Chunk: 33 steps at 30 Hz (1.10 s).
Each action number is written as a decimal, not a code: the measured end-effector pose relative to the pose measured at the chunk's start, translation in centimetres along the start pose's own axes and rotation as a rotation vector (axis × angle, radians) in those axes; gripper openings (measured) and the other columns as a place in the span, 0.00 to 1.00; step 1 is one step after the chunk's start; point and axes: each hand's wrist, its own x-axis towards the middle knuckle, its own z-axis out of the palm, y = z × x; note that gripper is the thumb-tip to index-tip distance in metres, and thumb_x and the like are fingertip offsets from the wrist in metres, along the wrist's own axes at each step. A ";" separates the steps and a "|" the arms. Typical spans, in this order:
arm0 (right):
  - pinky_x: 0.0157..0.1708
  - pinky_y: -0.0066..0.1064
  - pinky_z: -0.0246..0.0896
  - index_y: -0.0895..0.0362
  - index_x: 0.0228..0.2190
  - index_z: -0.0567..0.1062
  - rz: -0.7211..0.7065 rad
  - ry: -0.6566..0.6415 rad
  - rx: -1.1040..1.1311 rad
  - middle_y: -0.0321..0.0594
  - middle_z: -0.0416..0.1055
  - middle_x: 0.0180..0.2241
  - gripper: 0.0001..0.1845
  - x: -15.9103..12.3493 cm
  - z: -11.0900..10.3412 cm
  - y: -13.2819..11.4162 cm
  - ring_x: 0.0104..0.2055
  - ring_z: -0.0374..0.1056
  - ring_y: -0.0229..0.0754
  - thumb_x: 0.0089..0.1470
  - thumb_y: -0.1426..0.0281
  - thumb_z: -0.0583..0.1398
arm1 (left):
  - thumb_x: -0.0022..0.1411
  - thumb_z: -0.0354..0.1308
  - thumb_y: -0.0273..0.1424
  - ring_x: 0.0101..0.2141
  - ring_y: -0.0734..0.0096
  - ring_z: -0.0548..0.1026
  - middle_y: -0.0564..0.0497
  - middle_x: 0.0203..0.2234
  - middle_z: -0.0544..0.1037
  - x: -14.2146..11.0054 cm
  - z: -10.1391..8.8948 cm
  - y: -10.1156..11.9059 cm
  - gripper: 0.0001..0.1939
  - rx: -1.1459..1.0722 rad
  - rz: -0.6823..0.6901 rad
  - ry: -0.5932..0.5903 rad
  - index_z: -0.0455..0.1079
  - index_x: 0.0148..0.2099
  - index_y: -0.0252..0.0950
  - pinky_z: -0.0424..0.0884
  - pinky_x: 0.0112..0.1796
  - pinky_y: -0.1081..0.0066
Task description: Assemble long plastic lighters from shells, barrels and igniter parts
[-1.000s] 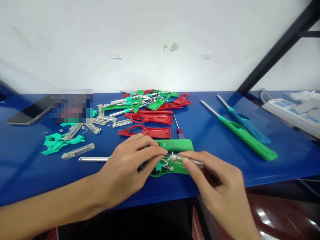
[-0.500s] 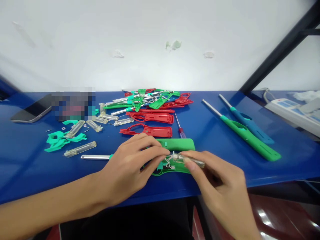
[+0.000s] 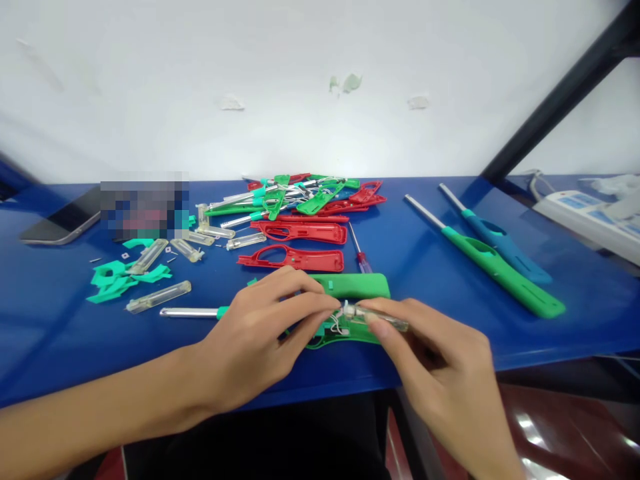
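1. Blue table [image 3: 450,333] carries all the parts; its near edge runs just under both hands.
2. On the near middle of the table lies a green lighter shell [image 3: 350,331], open side up, with white wires and a small teal part inside it.
3. The left hand [image 3: 260,333] rests over the left part of this shell. Its fingers [image 3: 310,308] are bent and close together, and the fingertips pinch the small white part at the end of the clear tube.
4. The right hand [image 3: 440,373] holds the clear tube [image 3: 383,321] between thumb and forefinger, narrow grip, over the right part of the shell. The tube lies almost level and points to the left.
5. A metal rod [image 3: 187,312] comes out to the left from under the left hand, with a teal collar at its end.
6. Just behind the hands lies a green cover [image 3: 355,285], touching or almost touching the shell; I cannot tell which.
7. Farther away are two red shells [image 3: 300,233], one behind the other, and a small red screwdriver [image 3: 359,253] to their right.
8. At the far middle there is a pile of parts [image 3: 305,195] in red, green and metal.
9. On the left lie several clear tubes [image 3: 157,297] and teal pieces [image 3: 113,280], and a phone [image 3: 63,223] at the far left.
10. On the right, two finished lighters lie side by side: a green lighter [image 3: 495,270] and a blue lighter [image 3: 500,243] behind it.
11. A white power strip [image 3: 585,220] is at the far right.
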 end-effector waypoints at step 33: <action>0.43 0.18 0.75 0.50 0.42 0.84 -0.138 0.015 -0.041 0.30 0.87 0.40 0.08 0.3 0.0 0.0 0.38 0.82 0.33 0.67 0.73 0.65 | 0.73 0.62 0.21 0.38 0.68 0.78 0.49 0.38 0.84 -0.2 0.4 -0.1 0.04 0.037 0.044 -0.006 0.78 0.47 0.31 0.75 0.45 0.68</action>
